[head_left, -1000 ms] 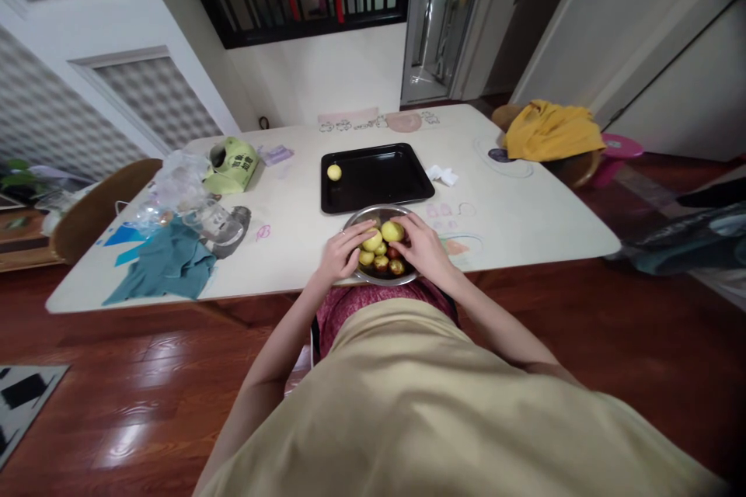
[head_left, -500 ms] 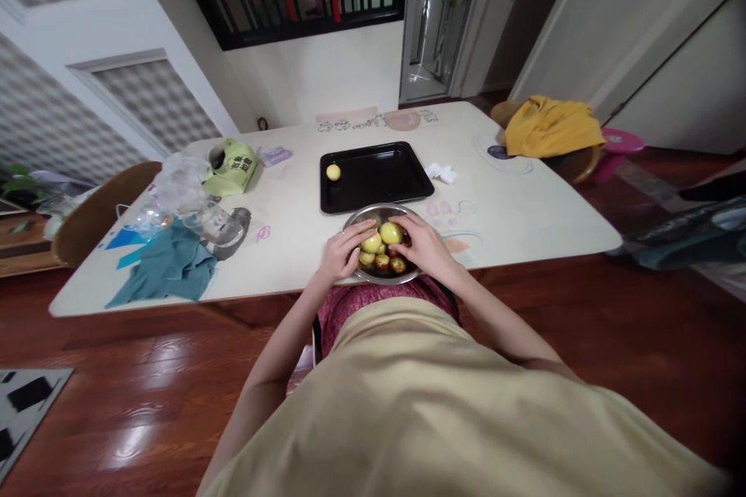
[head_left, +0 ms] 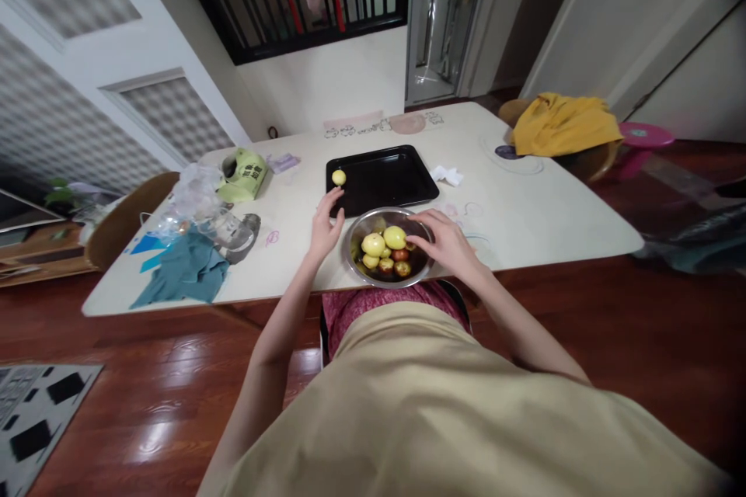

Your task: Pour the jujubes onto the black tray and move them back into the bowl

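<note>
A steel bowl (head_left: 353, 268) stands at the table's near edge. In it lie several round yellow-green fruits (head_left: 374, 245), some larger than others, and a few reddish-brown ones (head_left: 401, 255). Over the bowl's right side reaches my right hand (head_left: 446, 243), thumb and fingers apart, its thumb close to the fruit. My left hand (head_left: 328, 224) is held with fingers spread at the near left corner of a black tray (head_left: 381, 180), holding nothing. One small yellow fruit (head_left: 339, 178) rests in the tray's left end, just beyond my left fingertips.
On the left of the white table (head_left: 280, 264) lie a green bag (head_left: 245, 175), clear plastic bags (head_left: 198, 190) and a teal cloth (head_left: 189, 268). Crumpled tissue (head_left: 447, 175) sits right of the tray. A yellow garment (head_left: 562, 124) drapes a chair at the far right.
My left hand has left the fruit in the bowl and moved up and left to the tray. My right hand has drawn slightly right, its fingers wider apart.
</note>
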{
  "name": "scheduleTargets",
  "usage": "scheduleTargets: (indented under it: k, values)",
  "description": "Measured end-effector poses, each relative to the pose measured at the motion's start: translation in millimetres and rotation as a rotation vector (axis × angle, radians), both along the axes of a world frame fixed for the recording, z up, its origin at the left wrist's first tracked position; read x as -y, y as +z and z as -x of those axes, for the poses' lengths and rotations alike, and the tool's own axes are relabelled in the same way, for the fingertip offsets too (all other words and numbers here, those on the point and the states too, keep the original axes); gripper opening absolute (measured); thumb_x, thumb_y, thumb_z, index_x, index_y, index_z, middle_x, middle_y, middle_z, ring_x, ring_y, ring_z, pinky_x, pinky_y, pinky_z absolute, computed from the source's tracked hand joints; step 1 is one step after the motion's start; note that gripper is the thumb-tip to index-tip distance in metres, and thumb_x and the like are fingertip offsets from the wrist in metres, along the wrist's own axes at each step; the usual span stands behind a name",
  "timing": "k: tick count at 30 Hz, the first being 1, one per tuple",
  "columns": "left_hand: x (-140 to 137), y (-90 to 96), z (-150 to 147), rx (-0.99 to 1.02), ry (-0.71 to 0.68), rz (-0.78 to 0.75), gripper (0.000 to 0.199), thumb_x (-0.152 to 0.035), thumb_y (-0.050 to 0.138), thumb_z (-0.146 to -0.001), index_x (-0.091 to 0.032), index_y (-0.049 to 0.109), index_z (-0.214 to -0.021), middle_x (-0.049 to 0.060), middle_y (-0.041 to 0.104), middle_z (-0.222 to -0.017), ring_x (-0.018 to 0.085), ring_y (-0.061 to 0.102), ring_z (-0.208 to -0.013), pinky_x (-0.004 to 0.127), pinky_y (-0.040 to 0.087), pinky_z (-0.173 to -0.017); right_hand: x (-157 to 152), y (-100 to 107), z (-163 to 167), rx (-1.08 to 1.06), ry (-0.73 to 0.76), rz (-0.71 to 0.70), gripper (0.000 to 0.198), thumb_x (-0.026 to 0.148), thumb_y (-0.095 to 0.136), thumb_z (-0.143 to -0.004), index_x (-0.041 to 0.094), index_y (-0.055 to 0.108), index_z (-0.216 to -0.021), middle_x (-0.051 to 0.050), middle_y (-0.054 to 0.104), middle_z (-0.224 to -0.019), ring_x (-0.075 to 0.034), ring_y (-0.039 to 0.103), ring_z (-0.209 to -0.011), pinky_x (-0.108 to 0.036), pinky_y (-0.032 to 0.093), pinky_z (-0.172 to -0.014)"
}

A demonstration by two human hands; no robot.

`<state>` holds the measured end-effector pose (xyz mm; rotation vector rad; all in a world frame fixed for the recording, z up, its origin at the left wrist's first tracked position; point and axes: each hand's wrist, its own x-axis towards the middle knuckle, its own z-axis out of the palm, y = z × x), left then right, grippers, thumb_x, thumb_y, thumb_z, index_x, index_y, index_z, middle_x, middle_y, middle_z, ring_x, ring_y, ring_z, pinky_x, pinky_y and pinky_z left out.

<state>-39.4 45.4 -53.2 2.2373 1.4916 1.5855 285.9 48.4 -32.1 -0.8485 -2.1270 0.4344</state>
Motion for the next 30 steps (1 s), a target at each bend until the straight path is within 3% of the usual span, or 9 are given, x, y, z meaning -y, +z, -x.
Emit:
scheduleTargets:
  k: [8, 13, 20, 26, 30]
  values:
    - [-112.4, -0.8, 49.2, -0.191, 0.161, 0.243, 0.056, -0.004, 0.049, -0.089, -0.015, 0.062, -0.142, 0.017, 0.057, -0.158, 0.032, 0.052, -0.150, 0.059, 0.037, -0.134, -8.0, -11.0, 5.0, -0.110, -0.099, -0.106, 0.023, 0.036, 0.056, -0.107, 0.026, 0.076, -0.110, -0.011, 0.076, -0.107, -0.032, 0.070, -0.105, -0.052, 0.059, -0.096]
    - [-153.9, 1.1, 55.7, -0.323, 0.174, 0.418, 0.066, 0.004, 0.049, -0.078, -0.010, 0.065, -0.141, 0.021, 0.054, -0.161, 0.034, 0.050, -0.152, 0.063, 0.036, -0.132, -4.9, -15.6, 6.3, -0.111, -0.072, -0.128, 0.024, 0.034, 0.054, -0.107, 0.026, 0.076, -0.107, -0.011, 0.076, -0.107, -0.031, 0.070, -0.103, -0.051, 0.060, -0.093]
    - [-167.5, 9.2, 60.6, -0.452, 0.123, 0.483, 0.061, 0.004, 0.059, -0.074, -0.011, 0.073, -0.131, 0.021, 0.061, -0.148, 0.037, 0.056, -0.140, 0.061, 0.042, -0.127, -4.8, -16.8, 4.5, -0.109, -0.075, -0.155, 0.023, 0.029, 0.054, -0.107, 0.025, 0.076, -0.106, -0.011, 0.076, -0.108, -0.029, 0.070, -0.102, -0.049, 0.060, -0.094]
    - [-155.0, 18.6, 62.4, -0.504, 0.166, 0.460, 0.051, -0.003, 0.075, -0.076, -0.017, 0.073, -0.125, 0.018, 0.063, -0.140, 0.040, 0.056, -0.134, 0.064, 0.041, -0.123, -5.1, -20.8, 7.9, -0.146, -0.054, -0.256, 0.019, 0.023, 0.057, -0.107, 0.022, 0.076, -0.105, -0.011, 0.076, -0.105, -0.028, 0.070, -0.098, -0.046, 0.061, -0.088]
    - [-143.7, 20.4, 56.1, -0.496, 0.195, 0.450, 0.043, -0.010, 0.083, -0.076, -0.017, 0.071, -0.117, 0.015, 0.069, -0.124, 0.038, 0.061, -0.121, 0.061, 0.047, -0.116, -2.8, -17.9, 8.8, -0.138, -0.046, -0.248, 0.020, 0.022, 0.056, -0.106, 0.023, 0.076, -0.105, -0.012, 0.076, -0.106, -0.029, 0.070, -0.099, -0.048, 0.061, -0.089]
